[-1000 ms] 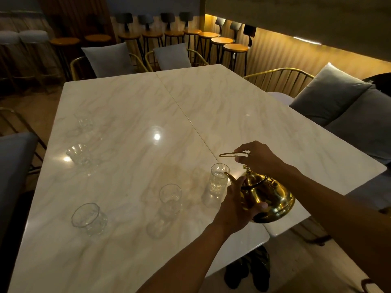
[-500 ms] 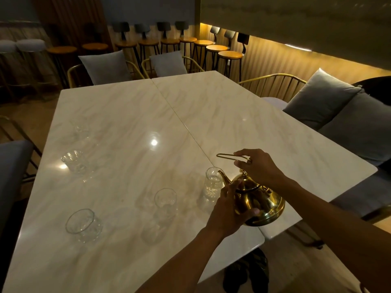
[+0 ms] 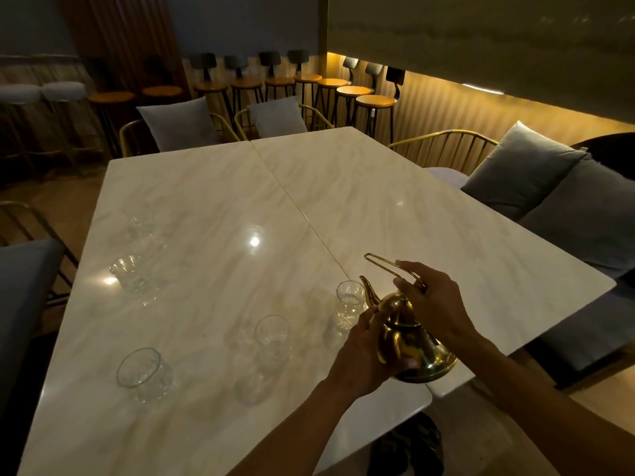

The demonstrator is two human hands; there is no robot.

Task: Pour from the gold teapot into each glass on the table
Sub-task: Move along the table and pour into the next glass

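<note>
Gold teapot (image 3: 410, 341) is held off the marble table (image 3: 206, 187) near its front R edge, tilted fwd w/ the spout at the rim of the nearest glass (image 3: 348, 305). No stream can be made out in the dim light. Right hand (image 3: 433, 304) is closed on the thin wire handle (image 3: 381, 264) above the lid. Left hand (image 3: 364, 352) is cupped against the pot's body from the near side — fingers wrapped on the metal, thumb near the spout base. Second glass (image 3: 273, 334) is seen just L of the first; a wider tumbler (image 3: 142, 372) sits near the front L. Another glass (image 3: 129, 273) and a faint far one (image 3: 141, 225) are lined up along the L edge — contents cannot be told. Grey cushions (image 3: 522, 170) are seen on seating to the R.
</note>
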